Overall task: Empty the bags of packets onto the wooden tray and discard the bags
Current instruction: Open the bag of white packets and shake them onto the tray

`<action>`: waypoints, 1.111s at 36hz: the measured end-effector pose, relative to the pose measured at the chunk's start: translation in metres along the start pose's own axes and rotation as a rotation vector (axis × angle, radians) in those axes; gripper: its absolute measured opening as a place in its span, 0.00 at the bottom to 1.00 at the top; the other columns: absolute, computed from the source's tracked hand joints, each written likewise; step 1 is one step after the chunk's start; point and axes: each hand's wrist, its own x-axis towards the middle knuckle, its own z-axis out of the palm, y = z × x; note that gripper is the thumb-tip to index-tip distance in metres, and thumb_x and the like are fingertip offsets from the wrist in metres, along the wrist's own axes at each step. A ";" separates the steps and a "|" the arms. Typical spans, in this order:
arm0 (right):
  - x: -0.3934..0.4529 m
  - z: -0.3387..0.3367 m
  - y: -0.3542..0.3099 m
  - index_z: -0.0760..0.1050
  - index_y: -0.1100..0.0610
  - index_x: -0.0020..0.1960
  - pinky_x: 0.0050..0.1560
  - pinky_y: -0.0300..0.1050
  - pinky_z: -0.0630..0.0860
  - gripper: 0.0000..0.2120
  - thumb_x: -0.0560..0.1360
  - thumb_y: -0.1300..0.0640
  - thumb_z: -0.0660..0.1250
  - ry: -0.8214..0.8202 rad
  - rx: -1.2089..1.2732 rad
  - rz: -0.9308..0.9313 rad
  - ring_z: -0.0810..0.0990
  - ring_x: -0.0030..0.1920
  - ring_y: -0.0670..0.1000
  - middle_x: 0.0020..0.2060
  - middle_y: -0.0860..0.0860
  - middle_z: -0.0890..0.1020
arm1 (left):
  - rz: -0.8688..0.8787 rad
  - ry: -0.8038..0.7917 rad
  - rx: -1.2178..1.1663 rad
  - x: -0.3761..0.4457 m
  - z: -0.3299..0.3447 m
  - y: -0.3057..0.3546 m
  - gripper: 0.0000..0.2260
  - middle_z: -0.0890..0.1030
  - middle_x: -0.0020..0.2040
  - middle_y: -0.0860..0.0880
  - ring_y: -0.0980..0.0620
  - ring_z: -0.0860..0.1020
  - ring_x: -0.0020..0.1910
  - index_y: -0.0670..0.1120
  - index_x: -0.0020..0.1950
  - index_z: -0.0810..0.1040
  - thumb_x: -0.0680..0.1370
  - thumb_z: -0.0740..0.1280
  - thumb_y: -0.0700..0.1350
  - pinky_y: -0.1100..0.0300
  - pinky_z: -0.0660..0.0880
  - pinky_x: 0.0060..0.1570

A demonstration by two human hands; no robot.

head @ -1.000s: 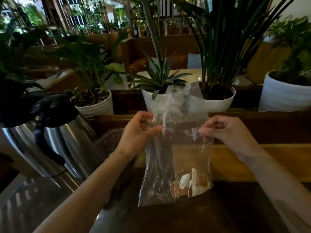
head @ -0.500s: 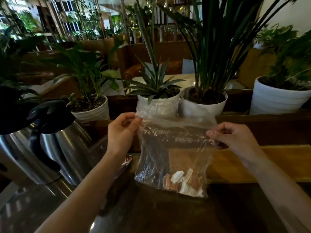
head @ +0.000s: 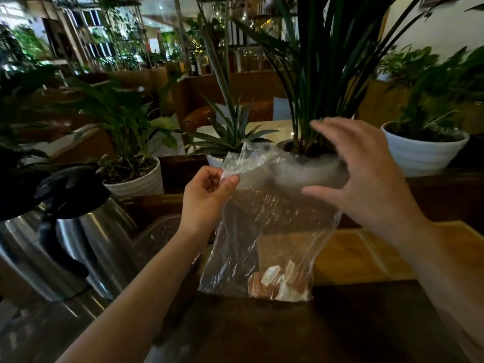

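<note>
Bag (head: 264,231): clear plastic, hanging upright in front of you over the dark table (head: 340,331); its lower end is at the table's level, just before the tray.
Packets (head: 281,284): a small heap of white and orange-brown ones sits in the bag's bottom right corner; how many, you cannot tell.
Left hand (head: 207,197): your thumb and fingers pinch the bag's top left corner, and this grip alone carries it.
Right hand (head: 364,176): spread wide, fingers apart and blurred, at the bag's upper right edge; it grips nothing, and whether the thumb touches the plastic cannot be told.
Tray (head: 366,255): pale wood, lying on the table behind the bag and to its right; part of it shows through the plastic.
Kettles (head: 78,239): two steel ones with black lids, at your left, well apart from the bag.
Tub (head: 157,237): clear plastic, between the kettles and your left forearm.
Pots (head: 424,150): white planters in a row on the ledge beyond the table.
</note>
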 end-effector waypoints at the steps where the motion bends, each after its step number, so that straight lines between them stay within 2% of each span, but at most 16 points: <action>1: 0.003 -0.002 -0.007 0.66 0.52 0.73 0.70 0.53 0.61 0.42 0.63 0.42 0.75 -0.006 -0.106 -0.073 0.66 0.70 0.56 0.69 0.53 0.72 | 0.013 0.002 0.009 0.001 0.002 0.001 0.05 0.81 0.41 0.45 0.51 0.79 0.39 0.50 0.43 0.78 0.75 0.73 0.49 0.56 0.80 0.41; 3: 0.006 -0.003 -0.021 0.71 0.55 0.69 0.66 0.57 0.67 0.38 0.64 0.42 0.75 -0.032 -0.210 -0.149 0.74 0.64 0.58 0.63 0.55 0.79 | 0.046 -0.014 0.025 0.003 0.006 0.003 0.05 0.80 0.39 0.47 0.52 0.78 0.38 0.50 0.43 0.78 0.75 0.73 0.48 0.59 0.78 0.39; 5: 0.011 -0.003 -0.031 0.73 0.54 0.68 0.62 0.56 0.70 0.36 0.65 0.41 0.76 -0.073 -0.218 -0.127 0.80 0.58 0.56 0.57 0.53 0.83 | 0.071 -0.058 0.011 0.003 0.010 0.005 0.05 0.81 0.38 0.51 0.55 0.80 0.37 0.51 0.42 0.77 0.75 0.73 0.47 0.63 0.78 0.37; 8: 0.019 0.001 -0.039 0.68 0.51 0.71 0.55 0.55 0.76 0.38 0.66 0.41 0.75 -0.077 -0.185 -0.051 0.84 0.49 0.53 0.52 0.49 0.85 | 0.099 -0.107 -0.030 0.001 0.012 0.007 0.04 0.83 0.38 0.55 0.60 0.81 0.36 0.50 0.44 0.77 0.75 0.72 0.45 0.68 0.77 0.36; 11: 0.024 0.004 -0.036 0.62 0.49 0.73 0.49 0.54 0.79 0.41 0.66 0.43 0.76 -0.138 -0.156 0.035 0.84 0.46 0.52 0.49 0.46 0.85 | 0.114 -0.118 -0.029 0.001 0.011 0.006 0.04 0.82 0.39 0.56 0.61 0.80 0.38 0.50 0.46 0.78 0.75 0.72 0.46 0.69 0.76 0.37; 13: 0.024 0.005 -0.028 0.69 0.49 0.67 0.44 0.48 0.78 0.30 0.69 0.47 0.76 -0.190 -0.144 0.067 0.83 0.44 0.48 0.45 0.44 0.84 | 0.114 -0.125 -0.002 0.000 0.008 0.006 0.05 0.81 0.40 0.57 0.61 0.79 0.38 0.52 0.48 0.78 0.75 0.72 0.48 0.68 0.77 0.38; 15: 0.023 0.005 -0.022 0.78 0.48 0.54 0.41 0.45 0.76 0.12 0.71 0.51 0.74 -0.191 -0.108 0.071 0.81 0.43 0.45 0.41 0.44 0.83 | 0.131 -0.128 0.055 -0.005 0.004 0.003 0.10 0.79 0.43 0.60 0.62 0.77 0.39 0.55 0.53 0.77 0.74 0.73 0.49 0.68 0.77 0.39; 16: 0.022 0.004 -0.020 0.80 0.47 0.50 0.41 0.44 0.75 0.07 0.72 0.52 0.74 -0.182 -0.077 0.073 0.80 0.42 0.45 0.40 0.44 0.83 | 0.137 -0.137 0.081 -0.009 0.000 0.000 0.14 0.78 0.46 0.60 0.62 0.78 0.42 0.56 0.56 0.75 0.73 0.74 0.49 0.68 0.77 0.41; 20: 0.025 0.001 -0.014 0.80 0.44 0.45 0.42 0.45 0.77 0.06 0.71 0.52 0.75 -0.181 0.029 0.111 0.80 0.40 0.43 0.36 0.42 0.81 | 0.139 -0.067 0.296 -0.045 -0.030 -0.024 0.25 0.74 0.58 0.60 0.59 0.76 0.57 0.60 0.65 0.69 0.71 0.73 0.55 0.59 0.77 0.52; 23: 0.025 0.001 -0.008 0.78 0.40 0.45 0.41 0.44 0.77 0.08 0.71 0.52 0.75 -0.213 0.086 0.119 0.80 0.40 0.40 0.35 0.38 0.80 | 0.188 0.066 0.398 -0.095 -0.051 -0.053 0.20 0.73 0.56 0.61 0.59 0.76 0.55 0.63 0.59 0.69 0.71 0.73 0.56 0.60 0.76 0.49; 25: 0.024 0.004 -0.004 0.78 0.40 0.44 0.39 0.41 0.75 0.08 0.71 0.52 0.74 -0.227 0.094 0.115 0.79 0.40 0.37 0.36 0.37 0.80 | 0.048 0.112 0.413 -0.131 -0.058 -0.073 0.13 0.76 0.48 0.60 0.60 0.77 0.46 0.62 0.49 0.71 0.69 0.71 0.58 0.62 0.77 0.41; 27: 0.023 0.006 0.000 0.78 0.40 0.44 0.37 0.37 0.72 0.08 0.72 0.52 0.74 -0.232 0.090 0.113 0.77 0.39 0.36 0.36 0.36 0.79 | -0.240 0.091 0.456 -0.154 -0.062 -0.088 0.09 0.79 0.40 0.56 0.59 0.77 0.35 0.57 0.40 0.74 0.69 0.72 0.58 0.58 0.75 0.32; 30: 0.024 0.009 0.003 0.78 0.41 0.43 0.36 0.34 0.68 0.07 0.72 0.52 0.73 -0.247 0.116 0.121 0.76 0.39 0.35 0.36 0.34 0.77 | -0.567 -0.141 0.585 -0.160 -0.065 -0.097 0.11 0.82 0.32 0.51 0.58 0.78 0.30 0.50 0.35 0.77 0.71 0.74 0.55 0.57 0.76 0.33; 34: 0.026 0.011 0.006 0.79 0.42 0.42 0.37 0.32 0.66 0.04 0.72 0.50 0.72 -0.248 0.157 0.121 0.76 0.39 0.35 0.36 0.34 0.78 | -0.737 -0.244 0.382 -0.138 -0.058 -0.091 0.06 0.82 0.31 0.48 0.54 0.77 0.26 0.47 0.44 0.81 0.73 0.75 0.47 0.61 0.74 0.25; 37: 0.028 0.014 0.012 0.80 0.43 0.41 0.38 0.30 0.67 0.05 0.73 0.52 0.73 -0.241 0.201 0.153 0.77 0.40 0.35 0.37 0.35 0.79 | -0.827 -0.265 0.192 -0.128 -0.049 -0.091 0.08 0.84 0.37 0.47 0.54 0.81 0.30 0.46 0.52 0.79 0.74 0.73 0.39 0.63 0.77 0.28; 40: 0.029 0.017 0.020 0.83 0.47 0.42 0.35 0.23 0.69 0.03 0.73 0.54 0.73 -0.244 0.263 0.201 0.80 0.41 0.35 0.38 0.39 0.82 | -0.879 -0.237 -0.004 -0.127 -0.040 -0.095 0.12 0.85 0.44 0.46 0.53 0.84 0.36 0.46 0.56 0.79 0.74 0.72 0.37 0.62 0.79 0.33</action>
